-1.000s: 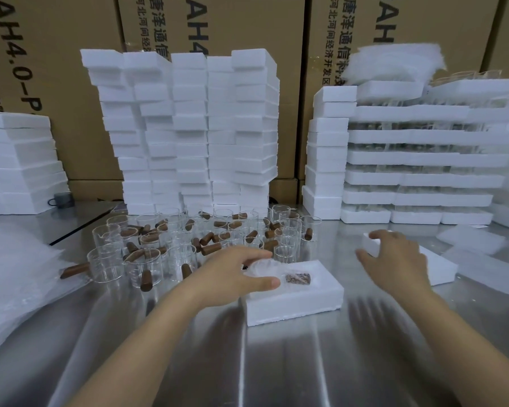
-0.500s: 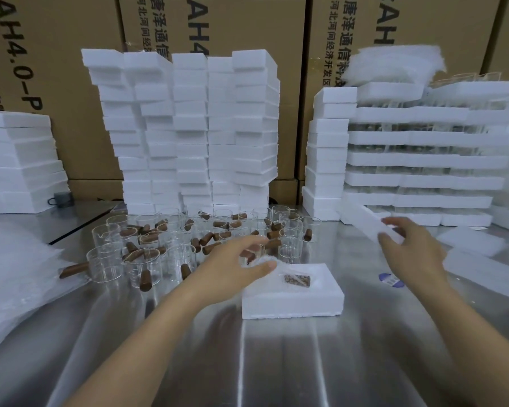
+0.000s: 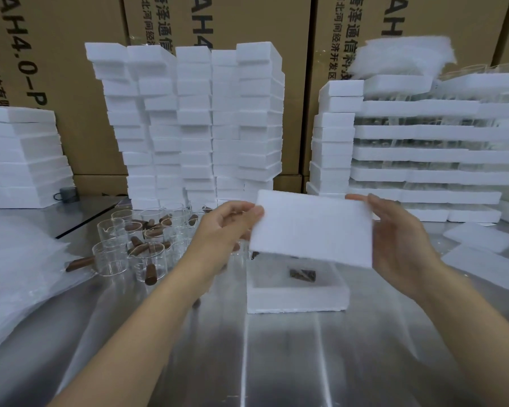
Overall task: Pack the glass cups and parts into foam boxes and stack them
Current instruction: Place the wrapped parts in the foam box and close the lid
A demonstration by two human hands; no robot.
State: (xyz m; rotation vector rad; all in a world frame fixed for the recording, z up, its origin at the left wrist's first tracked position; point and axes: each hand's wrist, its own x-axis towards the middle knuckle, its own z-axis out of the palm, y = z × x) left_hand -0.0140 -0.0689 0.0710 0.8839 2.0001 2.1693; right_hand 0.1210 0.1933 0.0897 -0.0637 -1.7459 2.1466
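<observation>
A white foam lid [image 3: 312, 230] hangs tilted in the air above an open foam box [image 3: 297, 298] on the steel table. My left hand [image 3: 227, 227] pinches the lid's left edge and my right hand [image 3: 400, 242] grips its right edge. Inside the box lies a brown ribbed part [image 3: 302, 274] on clear wrapping. To the left stand several glass cups [image 3: 130, 254] mixed with brown wooden handles [image 3: 150, 274].
Tall stacks of foam boxes [image 3: 194, 124] rise behind the cups. Packed foam trays [image 3: 423, 154] are stacked at the right, flat foam lids [image 3: 482, 239] lie beside them. More foam [image 3: 21, 160] stands at the left, with plastic bags [image 3: 15, 277] in front. Cardboard cartons [image 3: 71, 69] line the back.
My right hand lifted a foam lid from the table at the right and carried it over the open box. My left hand left the box and took the lid's left edge.
</observation>
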